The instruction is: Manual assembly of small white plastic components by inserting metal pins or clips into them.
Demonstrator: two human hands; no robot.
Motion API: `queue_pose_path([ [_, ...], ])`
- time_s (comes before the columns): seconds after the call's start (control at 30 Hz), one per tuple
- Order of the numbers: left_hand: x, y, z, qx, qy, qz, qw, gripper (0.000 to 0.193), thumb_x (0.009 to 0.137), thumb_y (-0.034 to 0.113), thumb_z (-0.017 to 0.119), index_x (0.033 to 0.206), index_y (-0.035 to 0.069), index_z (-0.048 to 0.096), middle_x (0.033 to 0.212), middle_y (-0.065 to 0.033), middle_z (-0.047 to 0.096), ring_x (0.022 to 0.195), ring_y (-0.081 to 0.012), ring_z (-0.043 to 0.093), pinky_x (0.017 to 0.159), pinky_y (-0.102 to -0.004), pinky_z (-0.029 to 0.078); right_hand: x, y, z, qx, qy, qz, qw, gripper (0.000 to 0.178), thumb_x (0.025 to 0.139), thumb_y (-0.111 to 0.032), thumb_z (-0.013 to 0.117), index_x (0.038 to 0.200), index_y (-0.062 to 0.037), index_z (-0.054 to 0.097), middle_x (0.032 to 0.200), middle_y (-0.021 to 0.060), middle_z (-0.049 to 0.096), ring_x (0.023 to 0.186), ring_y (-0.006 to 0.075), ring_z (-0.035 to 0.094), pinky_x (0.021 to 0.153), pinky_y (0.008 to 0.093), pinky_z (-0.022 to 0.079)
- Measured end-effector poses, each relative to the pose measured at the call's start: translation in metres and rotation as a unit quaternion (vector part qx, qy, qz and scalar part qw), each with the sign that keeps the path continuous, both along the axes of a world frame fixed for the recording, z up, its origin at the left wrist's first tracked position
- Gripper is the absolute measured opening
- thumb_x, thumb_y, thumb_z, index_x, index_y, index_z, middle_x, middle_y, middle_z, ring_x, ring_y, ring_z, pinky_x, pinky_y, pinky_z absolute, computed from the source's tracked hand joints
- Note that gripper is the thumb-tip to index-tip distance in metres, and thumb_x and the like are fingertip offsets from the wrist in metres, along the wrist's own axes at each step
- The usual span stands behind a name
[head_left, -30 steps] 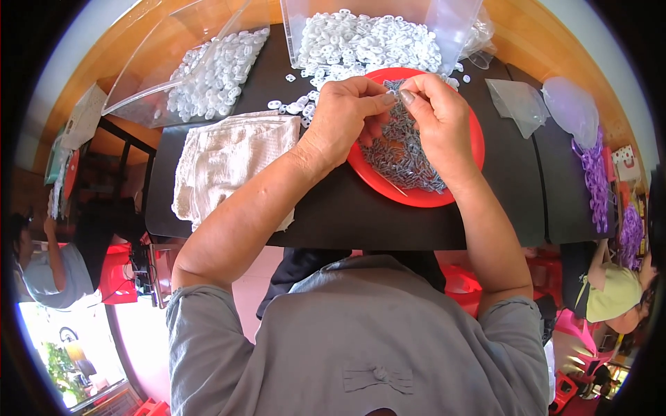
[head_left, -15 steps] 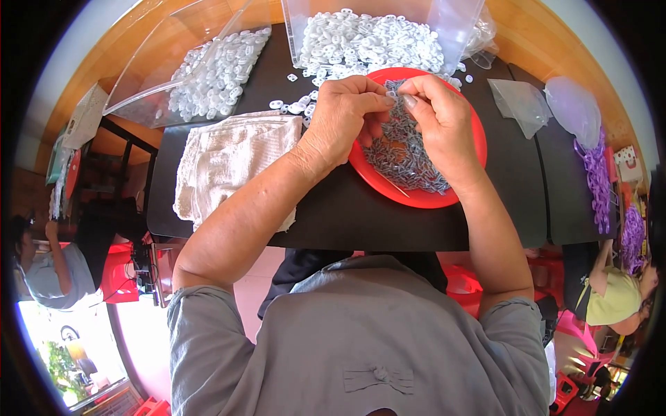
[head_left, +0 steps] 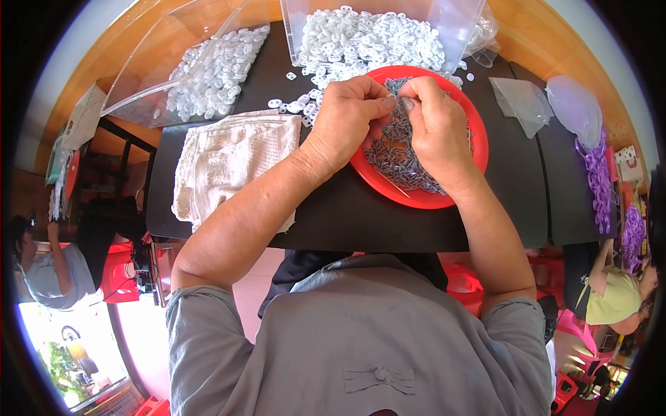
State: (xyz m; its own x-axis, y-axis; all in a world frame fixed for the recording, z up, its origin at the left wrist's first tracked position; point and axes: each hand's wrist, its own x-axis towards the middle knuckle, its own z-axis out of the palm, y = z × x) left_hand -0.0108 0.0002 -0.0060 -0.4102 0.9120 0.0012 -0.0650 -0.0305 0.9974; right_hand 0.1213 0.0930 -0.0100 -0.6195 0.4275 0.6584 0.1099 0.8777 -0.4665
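Note:
Over the far part of a red plate (head_left: 454,201) my two hands meet, fingertips almost touching. My left hand (head_left: 350,114) is closed, thumb pressed against the bent fingers. Thumb and forefinger of my right hand (head_left: 440,125) are pinched together beside it. Whatever sits between the fingertips is too small and covered to make out. Beneath them the plate holds a heap of small grey screws (head_left: 402,170), with a thin wooden stick (head_left: 394,186) near its front edge. Small white plastic pieces with holes (head_left: 305,104) lie scattered just left of the plate.
A clear bin (head_left: 295,41) of white pieces stands behind the plate. Left of it lies a clear bag (head_left: 139,87) of more pieces. A folded cream cloth (head_left: 236,159) is by my left forearm. Plastic bags (head_left: 520,104) and purple chains (head_left: 595,184) are at right; people sit at both sides.
My right hand has turned inward slightly and its fingertips have come closer to the left ones. The whitish bit seen between the fingertips before is now hidden.

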Motion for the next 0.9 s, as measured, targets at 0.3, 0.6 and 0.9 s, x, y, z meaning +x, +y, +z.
queue_pose_path([
  [0.3, 0.006, 0.0, -0.002, -0.009, -0.009, 0.03, 0.999, 0.01, 0.09, 0.009, 0.063, 0.087, 0.0, 0.062, 0.069, -0.0029, 0.059, 0.052, -0.0097, 0.051, 0.043, -0.0226, 0.039, -0.006, -0.004, -0.002, -0.02, 0.025, 0.0, 0.999, 0.009, 0.086, 0.006, 0.054, 0.092, -0.0007, 0.055, 0.078, 0.0149, 0.062, 0.072, 0.0312, 0.063, 0.063, 0.0374, 0.048],
  [0.6, 0.015, -0.002, -0.003, 0.035, -0.01, 0.057, 0.998, 0.009, 0.086, 0.006, 0.063, 0.082, -0.002, 0.061, 0.066, -0.0016, 0.056, 0.053, -0.007, 0.047, 0.046, -0.0218, 0.038, -0.009, -0.009, -0.005, -0.093, 0.053, -0.001, 0.994, 0.013, 0.078, 0.008, 0.053, 0.087, -0.0011, 0.055, 0.078, 0.0187, 0.062, 0.074, 0.0388, 0.062, 0.064, 0.0451, 0.047],
  [0.9, 0.008, 0.0, 0.001, 0.01, -0.042, 0.031, 0.999, 0.012, 0.089, 0.012, 0.064, 0.087, 0.001, 0.061, 0.068, -0.0031, 0.058, 0.05, -0.0108, 0.051, 0.042, -0.0232, 0.036, -0.002, -0.002, -0.001, -0.148, 0.075, 0.033, 0.986, 0.006, 0.087, 0.004, 0.059, 0.09, -0.0002, 0.06, 0.075, 0.0042, 0.063, 0.067, 0.0086, 0.057, 0.059, 0.0262, 0.045],
])
